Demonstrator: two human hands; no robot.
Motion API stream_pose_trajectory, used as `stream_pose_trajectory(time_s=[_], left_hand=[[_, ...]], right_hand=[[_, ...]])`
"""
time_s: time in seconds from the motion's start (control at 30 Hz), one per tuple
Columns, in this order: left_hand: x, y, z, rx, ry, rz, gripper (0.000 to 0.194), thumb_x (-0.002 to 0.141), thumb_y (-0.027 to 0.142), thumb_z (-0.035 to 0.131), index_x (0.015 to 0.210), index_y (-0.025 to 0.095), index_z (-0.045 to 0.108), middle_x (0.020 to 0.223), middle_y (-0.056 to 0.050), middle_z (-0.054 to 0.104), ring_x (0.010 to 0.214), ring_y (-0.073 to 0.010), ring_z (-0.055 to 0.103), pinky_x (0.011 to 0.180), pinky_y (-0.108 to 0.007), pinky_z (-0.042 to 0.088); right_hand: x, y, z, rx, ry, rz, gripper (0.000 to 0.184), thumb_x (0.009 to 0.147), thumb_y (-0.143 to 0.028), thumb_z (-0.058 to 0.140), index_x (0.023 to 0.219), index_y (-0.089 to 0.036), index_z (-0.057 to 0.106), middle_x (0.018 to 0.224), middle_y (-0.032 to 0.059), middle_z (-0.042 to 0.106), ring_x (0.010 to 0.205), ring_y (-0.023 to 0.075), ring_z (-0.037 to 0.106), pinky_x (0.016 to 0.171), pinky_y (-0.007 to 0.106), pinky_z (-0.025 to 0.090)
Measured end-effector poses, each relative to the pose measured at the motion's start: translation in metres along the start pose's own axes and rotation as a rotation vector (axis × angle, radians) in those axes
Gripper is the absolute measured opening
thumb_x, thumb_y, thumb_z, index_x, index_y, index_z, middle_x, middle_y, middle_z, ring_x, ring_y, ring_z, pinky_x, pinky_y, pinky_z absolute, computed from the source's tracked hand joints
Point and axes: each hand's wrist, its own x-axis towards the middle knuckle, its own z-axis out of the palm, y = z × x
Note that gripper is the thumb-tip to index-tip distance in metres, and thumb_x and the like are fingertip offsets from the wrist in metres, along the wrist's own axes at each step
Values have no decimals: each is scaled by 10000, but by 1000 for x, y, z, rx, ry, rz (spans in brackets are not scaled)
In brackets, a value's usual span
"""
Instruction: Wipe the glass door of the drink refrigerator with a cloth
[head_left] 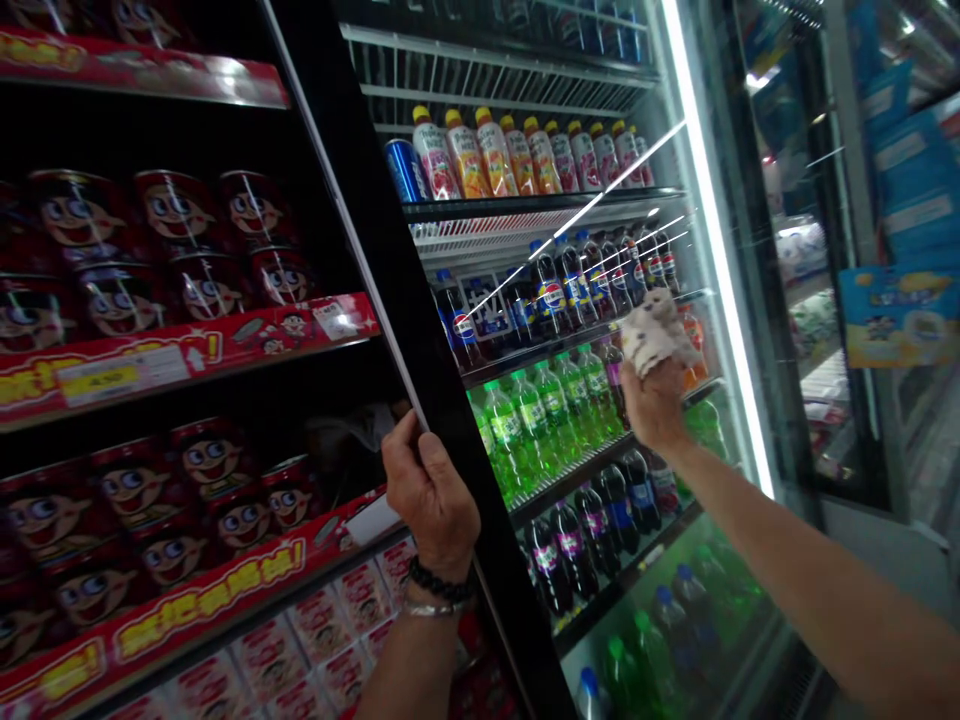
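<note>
My left hand (430, 495) grips the edge of a black cooler door frame (382, 250), with a dark beaded bracelet and a metal bangle on the wrist. My right hand (654, 405) holds a crumpled white cloth (655, 335) up against the glass door (525, 240) of the drinks cooler. Behind the glass stand rows of Pepsi bottles (551, 295), green soda bottles (532, 425) and juice bottles (495, 150). The cloth and my right hand hide a few bottles.
Shelves of red snack cans with cartoon faces (172, 210) fill the left, edged by a red price strip (187, 360). A bright light strip (712, 230) runs along the cooler door. Another glass-door cooler (802, 260) and a blue poster (900, 315) stand at the right.
</note>
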Motion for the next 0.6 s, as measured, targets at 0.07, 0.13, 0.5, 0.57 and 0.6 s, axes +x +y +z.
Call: stream_pose_trajectory(time_s=[0.07, 0.13, 0.5, 0.57, 0.6], left_hand=[[0, -1, 0, -6, -2, 3, 486, 1130, 508, 453, 1385, 155, 669, 1237, -105, 714, 1134, -198, 681, 1041, -330, 518], [0, -2, 0, -3, -2, 7, 487, 1127, 509, 452, 1384, 156, 668, 1240, -108, 716, 1146, -207, 684, 1040, -338, 521], [0, 2, -2, 0, -21, 5, 477, 1129, 498, 441, 1378, 163, 672, 1266, -122, 717, 1168, -229, 680, 1044, -376, 530], [0, 4, -2, -6, -29, -9, 482, 1130, 501, 442, 1390, 163, 666, 1272, -128, 713, 1171, -233, 676, 1052, -391, 529], [0, 4, -2, -8, -31, -15, 485, 1130, 501, 445, 1396, 160, 663, 1275, -131, 710, 1176, -235, 675, 1058, -397, 529]], right_hand=[[-23, -55, -3, 42, -60, -124, 668, 1119, -508, 451, 1738, -341, 261, 1831, 60, 270, 1705, 328, 204, 1411, 666, 243], [-48, -106, -9, 82, -142, -341, 741, 1093, -467, 536, 1756, -348, 227, 1868, 71, 156, 1737, 368, 117, 1396, 728, 220], [-35, -81, -12, 36, -192, -846, 750, 1062, -456, 575, 1748, -344, 291, 1880, 65, 119, 1747, 348, 114, 1434, 665, 105], [-14, -39, -8, 32, -165, -631, 714, 1087, -473, 529, 1747, -366, 278, 1882, 40, 111, 1745, 347, 130, 1426, 672, 162], [-3, -16, -7, 38, -126, -519, 714, 1098, -489, 501, 1754, -364, 247, 1879, 39, 132, 1740, 344, 156, 1419, 680, 197]])
